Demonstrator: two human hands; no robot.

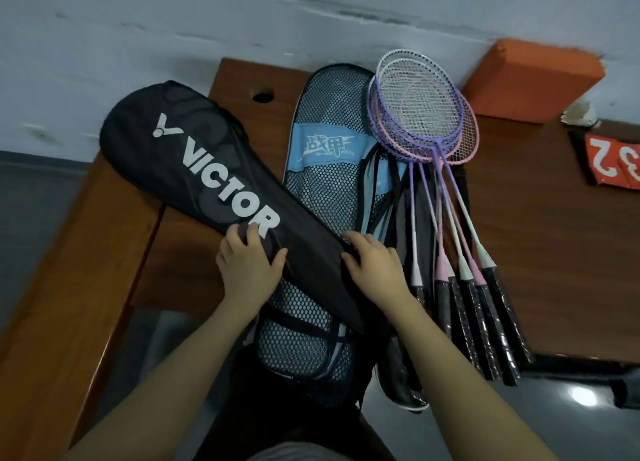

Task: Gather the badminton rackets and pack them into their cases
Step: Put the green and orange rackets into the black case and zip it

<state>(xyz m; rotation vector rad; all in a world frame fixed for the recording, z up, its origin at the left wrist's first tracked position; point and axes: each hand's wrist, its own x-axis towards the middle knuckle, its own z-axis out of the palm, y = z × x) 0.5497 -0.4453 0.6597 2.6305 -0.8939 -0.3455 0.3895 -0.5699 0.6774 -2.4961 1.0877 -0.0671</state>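
Note:
A black racket case (pixel 194 170) with white VICTOR lettering lies slanted across the wooden table, its wide end at the far left. My left hand (pixel 247 263) grips its narrow part on the left side, and my right hand (pixel 375 268) holds its right edge. Under it lies a blue and black mesh case (pixel 325 142) with a light blue label. To the right, several purple and pink rackets (pixel 422 111) lie fanned out, heads far, black-wrapped handles (pixel 485 318) toward me. What the black case holds is hidden.
The brown wooden table (pixel 554 239) has a round cable hole (pixel 262 96) at the back. An orange block (pixel 530 76) stands at the far right against the wall, beside a white shuttlecock (pixel 580 114) and a red number card (pixel 613 163). The case ends overhang the near edge.

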